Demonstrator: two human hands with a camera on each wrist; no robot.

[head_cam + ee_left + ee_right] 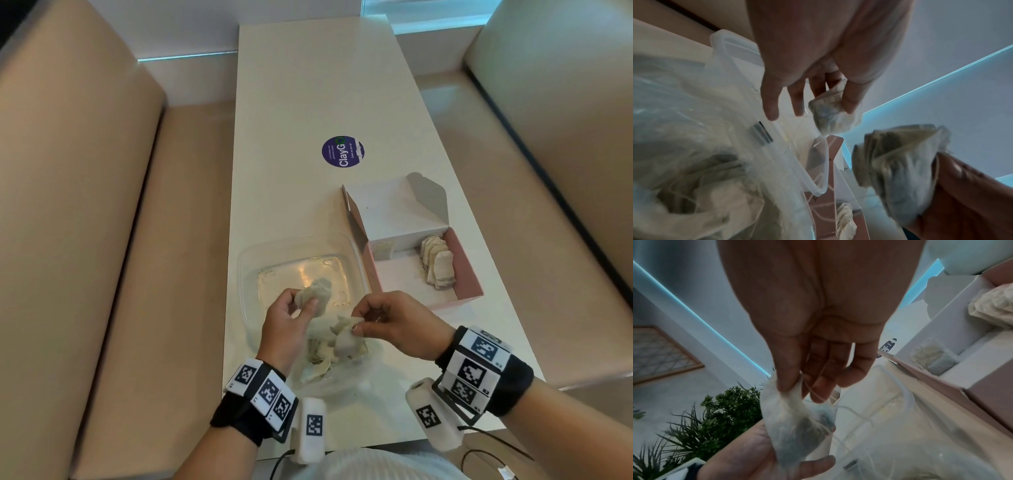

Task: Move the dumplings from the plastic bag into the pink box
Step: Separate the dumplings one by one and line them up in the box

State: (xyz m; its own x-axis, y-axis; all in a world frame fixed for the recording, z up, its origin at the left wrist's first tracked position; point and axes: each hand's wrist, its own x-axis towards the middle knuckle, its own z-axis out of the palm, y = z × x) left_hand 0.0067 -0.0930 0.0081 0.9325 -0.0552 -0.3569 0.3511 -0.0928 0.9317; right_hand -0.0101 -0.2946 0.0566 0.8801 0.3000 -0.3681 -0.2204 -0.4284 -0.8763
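A row of dumplings (pixel 438 262) already stands in the box (pixel 467 270) at right — more wait in the bag (pixel 329 356), and the left hand (pixel 286 317) and right hand (pixel 394 323) each pinch one in their fingers.

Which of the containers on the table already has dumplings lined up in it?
The open pink cardboard box: pale dumplings stand along its right wall. The clear plastic tub beside it doesn't.

I am raising my left hand (pixel 286 317) palm-up over the near part of the table, its thumb and fingers curling around a pale wrapped dumpling (pixel 313 296). My right hand (pixel 394 323) is hovering just beside it, thumb and forefinger pinching a second pale dumpling (pixel 346 337). Both wrists are wearing black bands.
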